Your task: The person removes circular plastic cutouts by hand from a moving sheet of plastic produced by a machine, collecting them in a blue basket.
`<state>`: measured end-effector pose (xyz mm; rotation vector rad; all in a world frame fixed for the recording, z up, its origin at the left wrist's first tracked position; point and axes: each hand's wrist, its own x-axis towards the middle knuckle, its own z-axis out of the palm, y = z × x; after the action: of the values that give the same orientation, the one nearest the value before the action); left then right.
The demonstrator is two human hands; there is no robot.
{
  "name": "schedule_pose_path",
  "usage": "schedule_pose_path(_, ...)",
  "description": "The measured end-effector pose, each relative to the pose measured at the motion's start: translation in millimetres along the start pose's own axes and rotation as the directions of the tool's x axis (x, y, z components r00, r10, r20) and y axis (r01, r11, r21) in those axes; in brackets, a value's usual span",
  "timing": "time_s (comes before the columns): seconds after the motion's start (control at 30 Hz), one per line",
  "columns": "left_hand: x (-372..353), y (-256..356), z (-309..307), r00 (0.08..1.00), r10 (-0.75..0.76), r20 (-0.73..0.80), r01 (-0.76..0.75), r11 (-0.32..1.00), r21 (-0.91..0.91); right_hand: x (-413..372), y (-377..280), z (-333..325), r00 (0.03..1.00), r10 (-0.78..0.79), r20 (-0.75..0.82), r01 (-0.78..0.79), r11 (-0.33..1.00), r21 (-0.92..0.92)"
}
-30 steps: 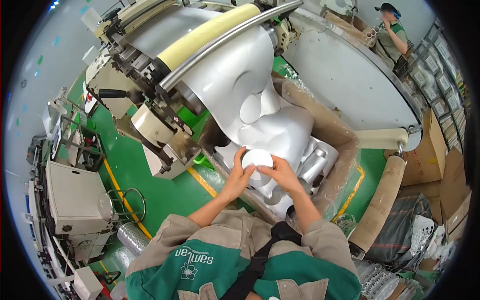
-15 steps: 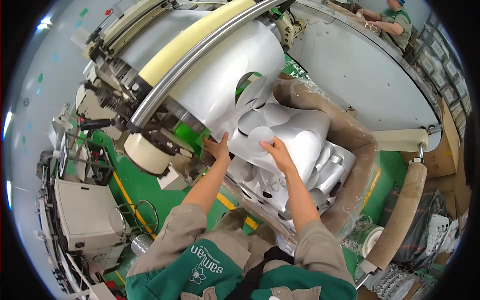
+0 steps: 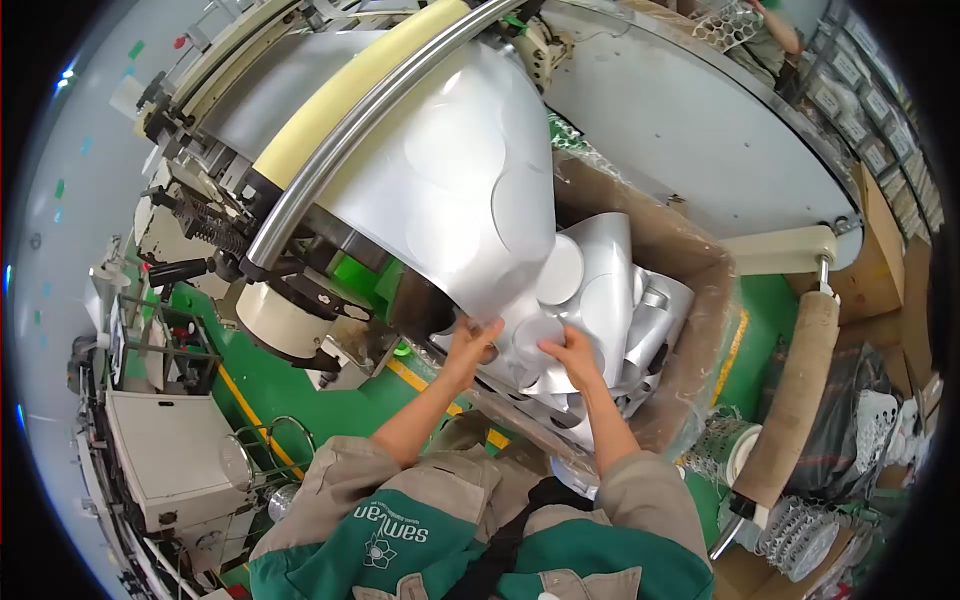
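View from above of a person in a green and tan work jacket reaching both bare hands into a large cardboard box (image 3: 690,330) lined with clear plastic. A wide silvery foil sheet (image 3: 450,190), punched with round holes, hangs from the machine above the box and falls into it in loose folds.

The left hand (image 3: 473,340) is at the box's near left edge. Its grip is closed, with the fingers curled round the lower edge of the foil sheet. The right hand (image 3: 572,352) is just beside it, inside the box, with its fingers against a round disc (image 3: 536,332) of pale foil that lies between the two hands on the crumpled sheet. Whether that grip has closed on the disc cannot be told. A second disc (image 3: 560,270) shows farther back in the box.

Above the box, a yellow roller (image 3: 340,100) and a steel bar (image 3: 370,110) cross the machine. To the right of the box a cardboard tube (image 3: 795,400) stands tilted. The green floor (image 3: 290,390) shows to the box's left.
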<state>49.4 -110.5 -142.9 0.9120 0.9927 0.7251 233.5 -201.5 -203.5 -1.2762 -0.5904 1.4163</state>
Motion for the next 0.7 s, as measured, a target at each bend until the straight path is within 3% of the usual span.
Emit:
schedule_pose_path(0.03,0,1,8,0.968,0.238,-0.081,-0.231,0.969,0.090,-13,15,-20,0.992,0.083,-0.092,-0.089,0.994,-0.063)
schedule_pose_path(0.07,2,16,17,0.908,0.403,-0.113,-0.389,0.912,0.127,-29,23,-33,0.982,0.076,-0.171,-0.072,0.997,0.032)
schedule_pose_path(0.17,11,37,18,0.977,0.208,0.049,-0.213,0.933,0.290,-57,40,-73,0.880,0.026,-0.475,0.120,0.954,0.274)
schedule_pose_path(0.2,10,35,28,0.974,0.224,0.032,-0.224,0.935,0.276,-59,39,-89,0.862,0.003,-0.506,0.226,0.893,0.389)
schedule_pose_path(0.3,-2,39,38,1.000,-0.011,0.014,0.013,0.987,-0.157,-59,4,-103,0.807,-0.039,-0.589,0.469,0.647,0.601)
schedule_pose_path(0.37,-3,32,38,0.990,-0.035,0.137,0.081,0.935,-0.345,-59,-37,-85,0.859,-0.211,-0.467,0.493,0.587,0.642)
schedule_pose_path(0.43,-6,27,44,0.971,-0.055,0.232,0.167,0.850,-0.500,-44,-39,-98,0.857,-0.163,-0.488,0.494,0.525,0.693)
schedule_pose_path(0.47,-11,31,50,0.971,-0.122,0.207,0.196,0.902,-0.386,-47,-56,-99,0.826,-0.123,-0.550,0.527,0.513,0.677)
schedule_pose_path(0.5,-14,34,61,0.956,-0.156,0.249,0.262,0.836,-0.482,-64,-71,-101,0.883,-0.060,-0.466,0.443,0.435,0.784)
schedule_pose_path(0.57,-5,22,66,0.947,-0.166,0.274,0.294,0.790,-0.539,-55,-9,-172,0.742,-0.065,-0.668,0.668,-0.017,0.744)
schedule_pose_path(0.63,2,12,67,0.966,-0.121,0.227,0.226,0.822,-0.522,-77,13,-208,0.658,0.042,-0.752,0.750,-0.138,0.647)
schedule_pose_path(0.67,2,12,64,0.966,-0.094,0.241,0.216,0.807,-0.550,-91,-6,-199,0.618,0.075,-0.782,0.782,-0.151,0.604)
schedule_pose_path(0.7,-1,7,64,0.960,-0.112,0.257,0.235,0.822,-0.519,-102,-22,-186,0.635,-0.078,-0.769,0.772,0.109,0.626)
